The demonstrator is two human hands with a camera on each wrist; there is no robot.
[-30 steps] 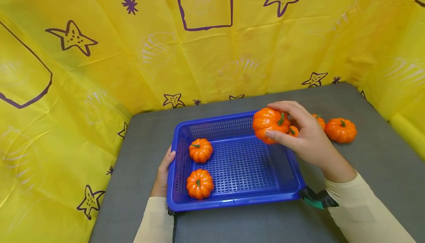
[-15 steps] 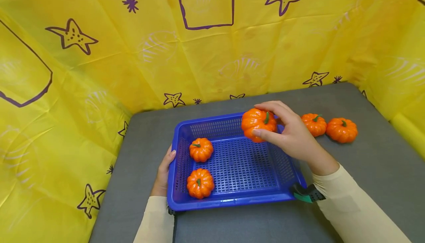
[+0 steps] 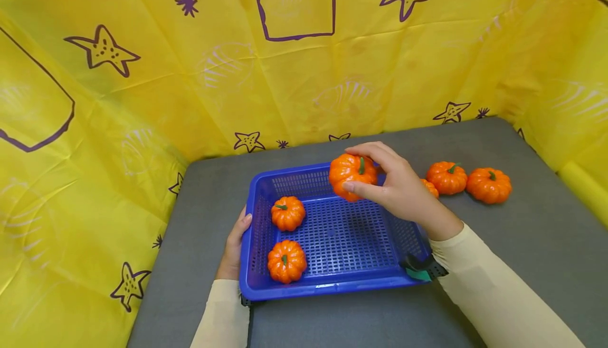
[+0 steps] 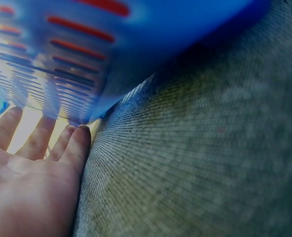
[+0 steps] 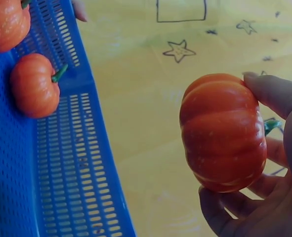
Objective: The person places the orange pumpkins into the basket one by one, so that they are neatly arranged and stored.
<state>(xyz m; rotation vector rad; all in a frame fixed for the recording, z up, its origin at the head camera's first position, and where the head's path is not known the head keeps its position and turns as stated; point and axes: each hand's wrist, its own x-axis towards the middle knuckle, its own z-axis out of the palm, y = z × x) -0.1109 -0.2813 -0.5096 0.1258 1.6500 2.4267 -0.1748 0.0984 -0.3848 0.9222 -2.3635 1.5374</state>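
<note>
My right hand [image 3: 404, 189] grips a small orange pumpkin [image 3: 345, 171] with a green stem, thumb and fingers around its sides. It hangs above the far right part of a blue plastic basket [image 3: 342, 288]. In the right wrist view the same pumpkin [image 5: 222, 133] shows its ribbed side. My left hand [image 3: 234, 245] rests against the basket's left side, a fingertip at the rim; the left wrist view shows its fingers [image 4: 34, 140] nearly straight against the slotted wall. Two pumpkins sit inside at the left, one farther back [image 3: 287, 214] and one nearer [image 3: 287, 262].
On the grey table [image 3: 204, 205], right of the basket, lie a pumpkin [image 3: 446, 179], another pumpkin [image 3: 489, 186] beside it, and a partly hidden orange one [image 3: 430, 188] behind my right hand. A yellow patterned cloth [image 3: 294, 84] hangs behind the table and along both sides.
My right hand has carried the pumpkin leftward from the basket's right edge, farther over its inside. The pumpkins on the table show more now. My left hand stays put.
</note>
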